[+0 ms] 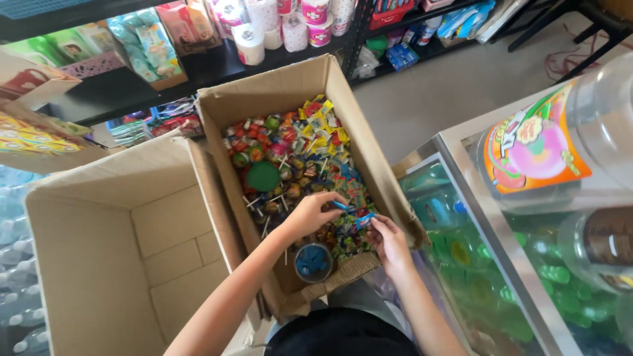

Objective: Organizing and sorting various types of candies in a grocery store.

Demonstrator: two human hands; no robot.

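Reaching into an open cardboard box [369,155] heaped with wrapped lollipops and sweets [297,155], both hands working near its front edge. Left hand [308,214] hovering over the pile, fingers [330,198] curling together and pinching a small blue-wrapped sweet [340,206]. Right hand [389,242] just beside it, fingers [377,223] pinching another blue-wrapped sweet [364,218] above the candy. Lying among the sweets, a round green lid [264,176]; sitting in the near corner, a round blue container [313,262]. Standing to the left, a larger cardboard box [99,264]; showing on the right, a glass-topped table [475,204] carrying clear plastic jars [593,112].
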